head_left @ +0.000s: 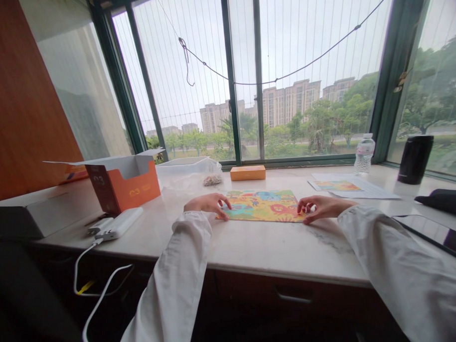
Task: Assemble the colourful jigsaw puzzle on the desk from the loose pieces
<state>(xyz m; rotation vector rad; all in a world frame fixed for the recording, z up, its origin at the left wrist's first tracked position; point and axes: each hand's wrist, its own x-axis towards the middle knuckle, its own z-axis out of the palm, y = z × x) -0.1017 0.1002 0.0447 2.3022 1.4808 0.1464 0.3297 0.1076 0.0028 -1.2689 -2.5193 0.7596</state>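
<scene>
A flat picture board [262, 205] printed with bright cartoon figures in yellow, blue and red lies on the white table in front of me. My left hand [210, 204] is at its left edge, thumb and fingers bent around the border. At the near right corner, my right hand [319, 207] pinches the edge between thumb and curled fingers. The board looks flat on the tabletop; its underside is hidden. Both my arms are in loose white sleeves.
Behind the board stand an orange box [248, 173] and a clear bag of small pieces [212, 178]. An open orange carton [126, 187] and white power strip [121, 224] are left. Rightward are a picture card [336, 185], water bottle [364, 156], black tumbler [415, 159] and tablet [435, 233].
</scene>
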